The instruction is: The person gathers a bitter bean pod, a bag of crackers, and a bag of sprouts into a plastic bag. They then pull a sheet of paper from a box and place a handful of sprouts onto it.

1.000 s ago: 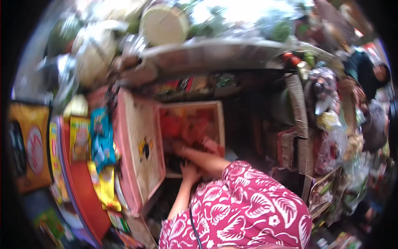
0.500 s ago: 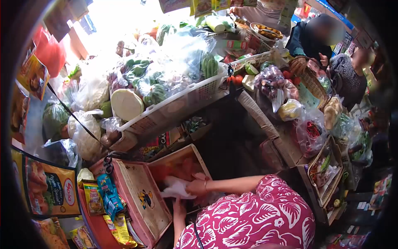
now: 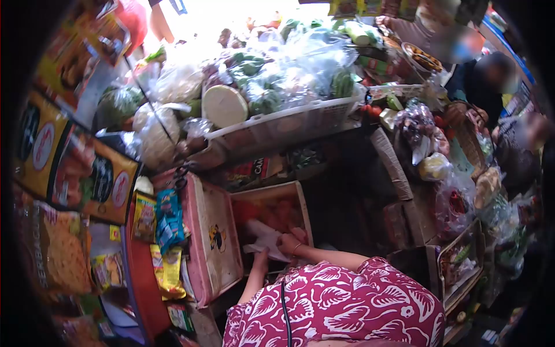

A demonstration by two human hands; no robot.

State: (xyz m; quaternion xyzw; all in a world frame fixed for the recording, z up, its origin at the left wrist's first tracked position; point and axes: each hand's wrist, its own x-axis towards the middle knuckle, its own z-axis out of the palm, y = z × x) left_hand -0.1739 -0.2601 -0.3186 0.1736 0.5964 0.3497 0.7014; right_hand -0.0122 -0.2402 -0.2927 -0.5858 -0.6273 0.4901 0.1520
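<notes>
A thin white plastic bag (image 3: 266,237) hangs crumpled over an open box (image 3: 305,211) with pale walls. My right hand (image 3: 288,244) is closed on the bag's right side. From below, my left hand (image 3: 262,260) pinches its lower edge. Blurred reddish contents (image 3: 283,213), whose kind I cannot make out, lie inside the box beneath the bag. Left of the box stands its pink-edged lid (image 3: 218,246), tipped open, with a cartoon bee sticker on it.
Behind the box, a white plastic crate (image 3: 289,124) holds bagged vegetables. Seasoning packets (image 3: 167,220) hang left of the lid, near large food packs (image 3: 72,168). At right are bagged produce (image 3: 454,202) and a basket (image 3: 462,257). Other people (image 3: 483,87) are at the far right.
The view has shifted, so the stall appears farther right and slightly higher. Both hands stay at the white plastic bag, now closer together over the box.
</notes>
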